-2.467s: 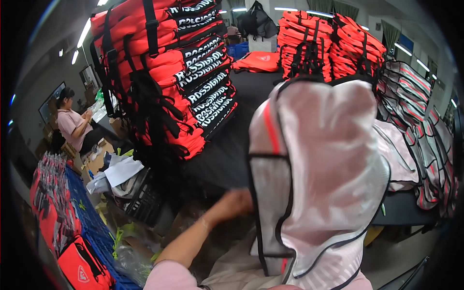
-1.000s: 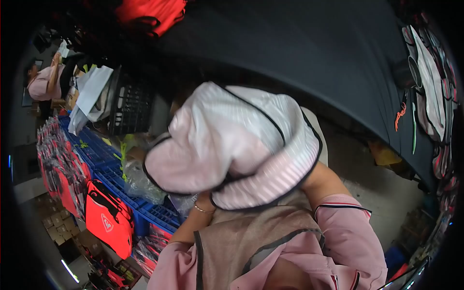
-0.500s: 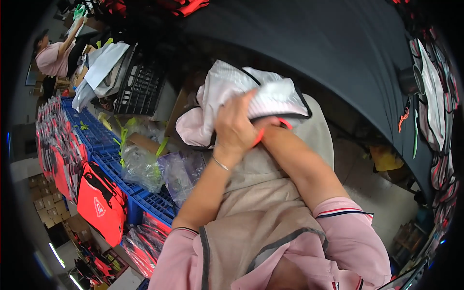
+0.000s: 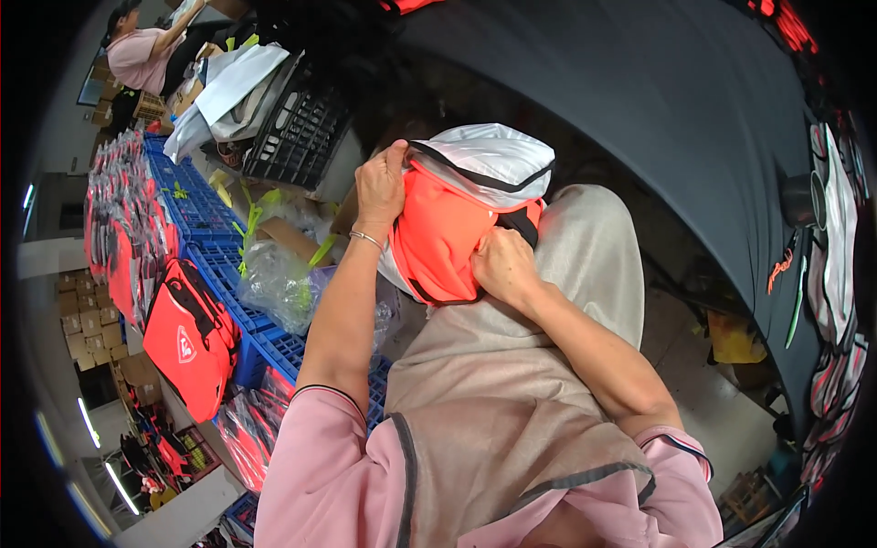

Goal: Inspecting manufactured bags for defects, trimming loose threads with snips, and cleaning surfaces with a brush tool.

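I hold a fabric piece over my lap: bright orange on one face [image 4: 440,233], pale white-pink with black piping on the other [image 4: 489,160]. My left hand [image 4: 381,187] grips its upper left edge, thumb tucked under the black trim. My right hand [image 4: 502,265] pinches the orange layer near a black strap at the lower right. The white layer is folded back over the top of the orange part. A beige apron [image 4: 512,402] covers my lap below it.
Blue crates [image 4: 206,215] with clear plastic bags [image 4: 274,283] and red-orange bags [image 4: 187,338] stand to my left. A black crate [image 4: 301,128] sits beyond them. A dark table [image 4: 658,100] spans the upper right. Another person in pink [image 4: 142,50] works far left.
The view has tilted down from the stacked orange vests to my lap. The pale fabric piece came down and is turned, its orange face showing, with both hands gripping it.
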A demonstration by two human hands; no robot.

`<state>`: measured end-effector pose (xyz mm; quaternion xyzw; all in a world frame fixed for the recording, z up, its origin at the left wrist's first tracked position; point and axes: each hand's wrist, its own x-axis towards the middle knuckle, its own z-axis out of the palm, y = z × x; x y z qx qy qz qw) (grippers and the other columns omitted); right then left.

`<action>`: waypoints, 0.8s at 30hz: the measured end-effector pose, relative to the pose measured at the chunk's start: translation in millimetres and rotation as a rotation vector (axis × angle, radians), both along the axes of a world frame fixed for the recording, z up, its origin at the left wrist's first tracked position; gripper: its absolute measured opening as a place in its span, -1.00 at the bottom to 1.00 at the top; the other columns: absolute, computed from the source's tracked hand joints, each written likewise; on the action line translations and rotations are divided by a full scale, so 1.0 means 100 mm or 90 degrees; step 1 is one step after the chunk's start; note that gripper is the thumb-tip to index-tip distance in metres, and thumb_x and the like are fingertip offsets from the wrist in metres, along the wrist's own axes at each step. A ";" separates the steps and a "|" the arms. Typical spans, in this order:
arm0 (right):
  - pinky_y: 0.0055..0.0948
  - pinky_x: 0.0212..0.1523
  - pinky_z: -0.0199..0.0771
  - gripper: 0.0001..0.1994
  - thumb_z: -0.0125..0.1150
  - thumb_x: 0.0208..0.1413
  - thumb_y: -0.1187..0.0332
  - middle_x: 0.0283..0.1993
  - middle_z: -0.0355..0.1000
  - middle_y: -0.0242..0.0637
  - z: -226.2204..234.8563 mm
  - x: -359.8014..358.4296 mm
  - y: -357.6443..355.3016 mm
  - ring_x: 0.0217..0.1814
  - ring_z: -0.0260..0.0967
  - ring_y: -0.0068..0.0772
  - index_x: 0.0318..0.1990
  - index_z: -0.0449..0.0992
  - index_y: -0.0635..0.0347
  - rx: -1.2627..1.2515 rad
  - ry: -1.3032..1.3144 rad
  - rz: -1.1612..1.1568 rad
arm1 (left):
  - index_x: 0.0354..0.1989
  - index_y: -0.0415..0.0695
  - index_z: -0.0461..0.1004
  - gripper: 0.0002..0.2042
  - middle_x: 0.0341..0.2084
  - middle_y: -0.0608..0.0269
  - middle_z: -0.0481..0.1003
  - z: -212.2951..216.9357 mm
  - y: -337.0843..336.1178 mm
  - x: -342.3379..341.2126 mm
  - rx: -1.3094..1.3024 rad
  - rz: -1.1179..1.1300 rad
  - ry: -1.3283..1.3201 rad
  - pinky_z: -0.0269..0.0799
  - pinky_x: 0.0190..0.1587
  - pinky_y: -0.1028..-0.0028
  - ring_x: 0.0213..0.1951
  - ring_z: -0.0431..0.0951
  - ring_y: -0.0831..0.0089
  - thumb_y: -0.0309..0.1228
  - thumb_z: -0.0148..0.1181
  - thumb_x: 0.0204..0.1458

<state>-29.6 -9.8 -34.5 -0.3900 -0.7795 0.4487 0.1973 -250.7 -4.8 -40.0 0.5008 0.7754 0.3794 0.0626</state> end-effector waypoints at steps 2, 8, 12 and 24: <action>0.02 -0.37 0.46 -0.81 0.05 -0.11 0.52 -0.56 0.38 0.22 -0.11 0.02 0.14 -0.45 0.44 0.25 -0.70 0.41 0.39 0.012 0.019 -0.034 | -0.36 -0.26 0.58 -0.47 -0.47 -0.16 0.52 0.17 0.13 0.11 -0.002 -0.019 0.013 0.43 -0.30 0.17 -0.30 0.52 -0.19 0.00 -0.11 0.27; -0.01 -0.43 0.43 -0.84 0.10 -0.12 0.52 -0.60 0.37 0.17 0.38 -0.06 0.29 -0.50 0.43 0.20 -0.67 0.40 0.35 0.027 0.036 -0.003 | -0.46 -0.32 0.52 -0.47 -0.49 -0.19 0.51 0.45 0.38 -0.20 0.062 -0.064 0.066 0.41 -0.34 0.12 -0.31 0.51 -0.20 -0.06 -0.11 0.28; -0.07 -0.48 0.39 -0.92 0.15 -0.07 0.51 -0.59 0.39 0.07 0.80 0.25 0.08 -0.52 0.41 0.13 -0.45 0.39 0.33 0.089 0.081 0.057 | -0.55 -0.33 0.51 -0.36 -0.52 -0.26 0.49 0.07 0.27 -0.69 -0.031 0.011 0.269 0.36 -0.28 0.02 -0.35 0.49 -0.25 -0.01 -0.27 0.31; -0.45 -0.68 0.23 -0.67 0.26 -0.33 0.54 -0.62 0.20 -0.42 1.60 1.70 -0.53 -0.60 0.25 -0.47 -0.26 0.56 0.37 0.313 0.048 0.261 | 0.04 -0.28 0.34 -0.65 -0.49 -0.16 0.53 -0.51 0.02 -1.60 -0.101 -0.098 0.506 0.46 -0.36 0.06 -0.40 0.57 -0.08 -0.45 0.07 0.06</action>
